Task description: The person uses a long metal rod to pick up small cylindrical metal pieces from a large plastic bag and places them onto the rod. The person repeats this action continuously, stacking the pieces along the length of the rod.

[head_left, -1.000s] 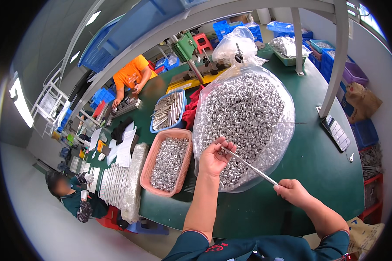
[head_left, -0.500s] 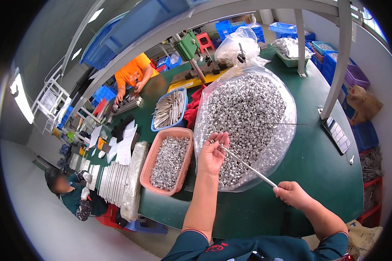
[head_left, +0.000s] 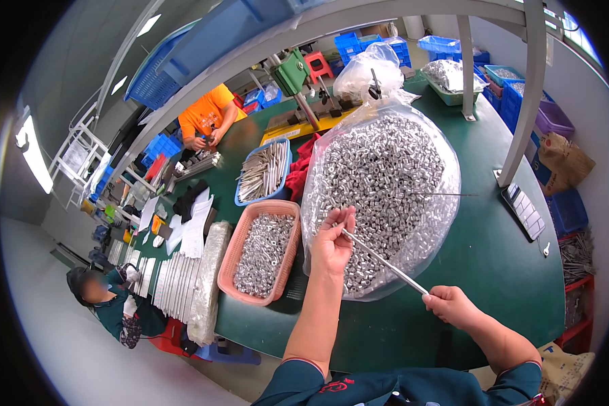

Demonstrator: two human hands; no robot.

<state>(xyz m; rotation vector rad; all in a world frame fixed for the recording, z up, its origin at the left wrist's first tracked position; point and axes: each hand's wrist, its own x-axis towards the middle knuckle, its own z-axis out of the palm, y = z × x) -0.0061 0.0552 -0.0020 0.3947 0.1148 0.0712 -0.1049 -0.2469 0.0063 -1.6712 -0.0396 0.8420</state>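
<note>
My right hand (head_left: pixel 451 306) is closed around the near end of a slim silver metal rod (head_left: pixel 384 262). The rod slants up and left over a clear plastic bag (head_left: pixel 448 237) heaped with small metal sleeves (head_left: pixel 386 159). At the rod's far end my left hand (head_left: pixel 333 238) is turned palm up with its fingers curled in. What those fingers hold is too small to make out. A thin dark rod (head_left: pixel 446 194) lies across the sleeves and sticks out past the bag's right side.
Left of the bag stand a pink basket (head_left: pixel 224 267) of small metal parts and a blue basket (head_left: pixel 240 198) of metal rods. A phone (head_left: pixel 523 211) and keys (head_left: pixel 547 249) lie right, near a shelf post (head_left: pixel 521 135). Two co-workers (head_left: pixel 206 115) are at the left.
My left hand has shifted slightly at the rod's far end, its fingers a little changed. The co-worker in orange has brought both hands together; the seated one has moved slightly.
</note>
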